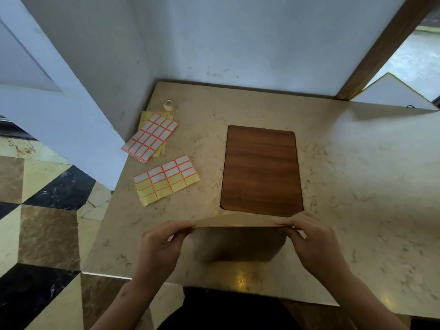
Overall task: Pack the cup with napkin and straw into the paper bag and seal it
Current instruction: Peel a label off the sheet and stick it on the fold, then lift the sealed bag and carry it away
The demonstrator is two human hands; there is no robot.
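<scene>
A brown paper bag (238,241) stands near the front edge of the marble table (357,186). Its top edge is folded flat into a straight crease. My left hand (164,244) pinches the left end of that crease, and my right hand (309,236) pinches the right end. The bag's front face is in shadow below the fold. Cup, napkin and straw are out of sight; whether they are inside the bag cannot be told.
A dark wooden board (260,170) lies flat just behind the bag. Two lots of label stickers (166,179) (151,136) lie at the table's left side. A small roll of tape (168,104) sits by the wall corner. The wall runs close behind the table.
</scene>
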